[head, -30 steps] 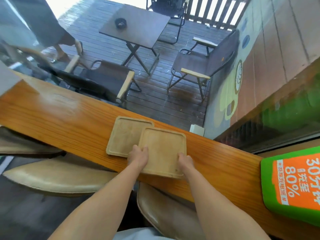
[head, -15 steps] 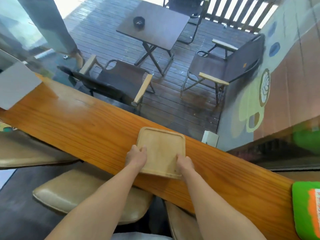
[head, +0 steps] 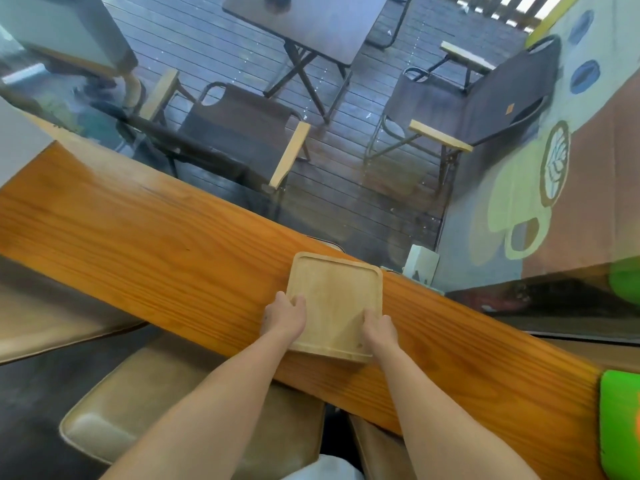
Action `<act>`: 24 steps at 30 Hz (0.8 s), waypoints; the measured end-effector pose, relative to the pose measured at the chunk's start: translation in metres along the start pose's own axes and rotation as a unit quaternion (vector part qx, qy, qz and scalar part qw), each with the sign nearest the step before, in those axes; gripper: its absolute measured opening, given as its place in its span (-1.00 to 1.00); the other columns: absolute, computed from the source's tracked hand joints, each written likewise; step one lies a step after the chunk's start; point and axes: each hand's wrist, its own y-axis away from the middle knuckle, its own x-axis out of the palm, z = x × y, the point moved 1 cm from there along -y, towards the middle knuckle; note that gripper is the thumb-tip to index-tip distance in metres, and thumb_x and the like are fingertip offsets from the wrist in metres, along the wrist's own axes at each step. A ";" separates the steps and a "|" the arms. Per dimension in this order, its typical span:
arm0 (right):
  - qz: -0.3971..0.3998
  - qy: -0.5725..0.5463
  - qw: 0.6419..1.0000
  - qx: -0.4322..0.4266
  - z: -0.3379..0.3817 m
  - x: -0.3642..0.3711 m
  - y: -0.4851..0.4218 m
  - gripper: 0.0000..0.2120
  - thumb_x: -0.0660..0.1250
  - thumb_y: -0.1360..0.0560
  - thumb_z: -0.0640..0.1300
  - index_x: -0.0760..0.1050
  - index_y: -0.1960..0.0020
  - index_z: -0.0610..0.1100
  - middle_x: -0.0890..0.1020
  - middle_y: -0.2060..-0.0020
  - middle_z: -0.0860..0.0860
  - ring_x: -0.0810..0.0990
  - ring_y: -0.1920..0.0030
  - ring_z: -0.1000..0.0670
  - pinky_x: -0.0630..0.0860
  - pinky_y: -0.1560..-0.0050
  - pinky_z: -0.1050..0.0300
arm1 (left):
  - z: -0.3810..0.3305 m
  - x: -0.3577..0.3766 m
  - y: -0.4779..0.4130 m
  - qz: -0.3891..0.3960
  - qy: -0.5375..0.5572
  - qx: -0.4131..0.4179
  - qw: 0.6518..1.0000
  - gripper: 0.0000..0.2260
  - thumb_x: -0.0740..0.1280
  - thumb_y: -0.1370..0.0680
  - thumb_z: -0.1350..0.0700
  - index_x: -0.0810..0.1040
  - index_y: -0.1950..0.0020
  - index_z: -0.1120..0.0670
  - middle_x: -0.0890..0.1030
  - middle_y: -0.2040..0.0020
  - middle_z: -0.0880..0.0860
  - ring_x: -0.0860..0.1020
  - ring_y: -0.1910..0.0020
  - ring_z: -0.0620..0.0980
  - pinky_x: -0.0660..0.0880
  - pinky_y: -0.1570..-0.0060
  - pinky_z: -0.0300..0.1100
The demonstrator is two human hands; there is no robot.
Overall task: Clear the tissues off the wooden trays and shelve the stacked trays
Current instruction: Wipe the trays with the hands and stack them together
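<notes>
The wooden trays [head: 337, 299] now sit as one squared stack on the surface [head: 145, 251]; a second ago two lay side by side, the left one half under the other, so we have slid them together. No tissue shows on the top tray, which we judge leaves only lifting and shelving. The stack lies at the middle of the surface, its near edge overhanging the surface's near edge toward us.

Our left hand [head: 285, 318] clamps the stack's 8 o'clock corner, thumb on the top rim and fingers [head: 282, 299] curled down the side. Our right hand [head: 379, 329] grips the 5 o'clock corner the same way, thumb laid on the tray floor. Both hands are closed on the stack, though we cannot tell whether the fingers reach beneath it.

The top tray is pale, matt, fine-grained wood, square with rounded corners and a shallow raised rim. The surface is a long plank of glossy orange-brown wood with bold grain. At 1 o'clock from the stack a small white box [head: 420, 266] stands at the far edge; at 4 o'clock a green sign [head: 620, 424] rests near the frame's edge. Padded tan stools [head: 145, 420] sit below us.
</notes>
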 end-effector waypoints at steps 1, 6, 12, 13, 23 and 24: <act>-0.003 0.008 1.000 0.002 -0.002 0.000 0.000 -0.45 0.05 -0.65 0.11 0.22 -0.47 -0.26 0.50 -0.26 -0.20 0.55 -0.13 -0.19 0.54 -0.17 -0.11 | 0.000 0.000 0.000 0.004 -0.025 0.007 1.000 -0.54 0.08 -0.62 -0.18 0.39 -0.33 0.13 0.54 -0.19 0.14 0.53 -0.04 0.10 0.51 0.05 -0.03; -0.028 0.048 0.998 0.007 -0.004 -0.001 0.002 -0.47 0.01 -0.65 0.11 0.25 -0.44 -0.26 0.50 -0.23 -0.23 0.57 -0.08 -0.20 0.58 -0.11 -0.12 | -0.003 -0.003 0.001 -0.017 -0.137 0.040 0.990 -0.51 0.05 -0.62 -0.20 0.44 -0.26 0.16 0.57 -0.14 0.17 0.55 -0.06 0.16 0.48 0.07 -0.04; -0.081 0.109 0.991 -0.008 -0.002 0.004 0.007 -0.52 0.01 -0.64 0.10 0.32 -0.36 -0.24 0.53 -0.20 -0.23 0.55 -0.13 -0.23 0.53 -0.17 -0.17 | -0.010 -0.003 0.007 -0.056 -0.193 0.040 0.979 -0.58 0.07 -0.63 -0.16 0.46 -0.19 0.14 0.59 -0.08 0.15 0.55 -0.02 0.14 0.37 0.21 -0.06; -0.084 0.110 0.990 -0.008 -0.001 0.004 0.007 -0.52 0.01 -0.64 0.10 0.32 -0.37 -0.24 0.52 -0.21 -0.23 0.54 -0.14 -0.23 0.52 -0.18 -0.17 | -0.011 -0.004 0.008 -0.062 -0.195 0.040 0.978 -0.59 0.07 -0.63 -0.16 0.46 -0.18 0.14 0.59 -0.07 0.15 0.56 -0.01 0.13 0.38 0.22 -0.06; -0.077 0.124 0.989 0.012 0.003 0.009 0.006 -0.49 0.04 -0.64 0.08 0.24 -0.46 -0.21 0.38 -0.37 -0.23 0.40 -0.31 -0.27 0.38 -0.26 -0.13 | -0.007 -0.007 0.003 -0.081 -0.217 0.087 0.969 -0.62 0.08 -0.63 -0.14 0.49 -0.11 0.13 0.59 0.02 0.12 0.56 0.07 0.09 0.46 0.20 -0.08; -0.076 0.124 0.989 0.012 0.003 0.009 0.006 -0.49 0.04 -0.64 0.08 0.24 -0.46 -0.21 0.38 -0.37 -0.23 0.40 -0.31 -0.27 0.39 -0.25 -0.13 | -0.006 -0.007 0.002 -0.084 -0.219 0.091 0.968 -0.63 0.08 -0.63 -0.13 0.49 -0.10 0.13 0.59 0.03 0.11 0.54 0.10 0.07 0.45 0.22 -0.09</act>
